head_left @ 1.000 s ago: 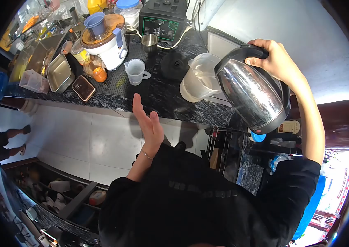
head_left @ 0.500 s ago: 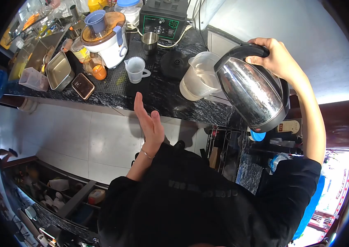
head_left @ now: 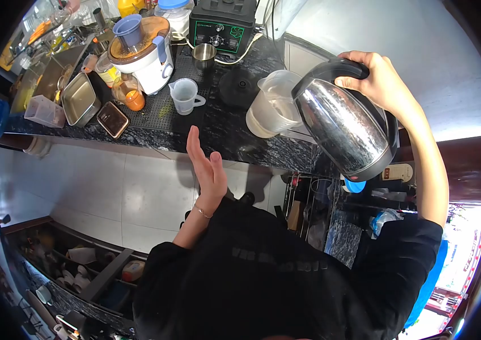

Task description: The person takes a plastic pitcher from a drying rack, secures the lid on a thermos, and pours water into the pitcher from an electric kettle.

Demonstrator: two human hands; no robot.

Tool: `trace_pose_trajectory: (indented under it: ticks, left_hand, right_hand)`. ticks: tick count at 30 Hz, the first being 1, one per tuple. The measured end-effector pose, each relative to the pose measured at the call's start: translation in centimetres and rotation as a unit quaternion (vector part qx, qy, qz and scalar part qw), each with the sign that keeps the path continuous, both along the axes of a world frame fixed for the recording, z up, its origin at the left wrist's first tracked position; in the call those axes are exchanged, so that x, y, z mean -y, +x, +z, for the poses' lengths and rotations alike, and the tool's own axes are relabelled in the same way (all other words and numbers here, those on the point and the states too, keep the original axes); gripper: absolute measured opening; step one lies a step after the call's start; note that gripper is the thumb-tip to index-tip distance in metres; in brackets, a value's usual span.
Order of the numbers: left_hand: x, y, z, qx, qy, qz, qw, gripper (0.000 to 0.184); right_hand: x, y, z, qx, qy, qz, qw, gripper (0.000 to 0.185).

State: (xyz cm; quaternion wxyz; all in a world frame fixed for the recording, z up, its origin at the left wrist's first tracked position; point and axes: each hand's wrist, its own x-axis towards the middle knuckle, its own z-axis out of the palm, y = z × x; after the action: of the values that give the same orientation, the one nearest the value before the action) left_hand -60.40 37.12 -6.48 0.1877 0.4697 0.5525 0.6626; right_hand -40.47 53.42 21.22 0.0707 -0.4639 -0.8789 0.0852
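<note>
Gripped by its black handle, a steel kettle (head_left: 345, 127) hangs tilted in my right hand (head_left: 373, 79), its spout end over a translucent plastic pitcher (head_left: 266, 113). The pitcher stands on the dark counter and holds some liquid; whether a stream runs between the two cannot be made out. My left hand (head_left: 209, 173) is raised in front of the counter edge, empty, with fingers stretched out. Nearest to it stands a small clear measuring cup (head_left: 184, 97). A round black lid (head_left: 239, 86) lies between that cup and the pitcher.
A white juicer (head_left: 152, 71), a black blender base (head_left: 223, 28) and a steel cup (head_left: 204, 55) stand along the counter. Further left are a jar of orange liquid (head_left: 134, 100), a phone (head_left: 113, 120) and a metal tray (head_left: 80, 99). Below right is a wire rack (head_left: 308, 207).
The person walking at the far left has moved mostly out of view. My hands, the kettle and the pitcher have barely shifted; the view has moved slightly.
</note>
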Motion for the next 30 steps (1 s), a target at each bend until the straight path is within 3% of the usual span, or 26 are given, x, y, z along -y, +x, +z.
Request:
trace_pose_trajectory:
  ticks: [19, 30]
  left_hand:
    - [0.2, -0.9, 0.0, 0.01, -0.021, 0.031, 0.999, 0.054]
    - [0.4, -0.9, -0.1, -0.012, -0.017, 0.044, 0.999, 0.053]
  right_hand:
    - [-0.9, -0.9, 0.8, 0.061, -0.006, -0.022, 0.998, 0.044]
    - [-1.5, -0.6, 1.1, 0.014, 0.031, 0.05, 0.998, 0.044]
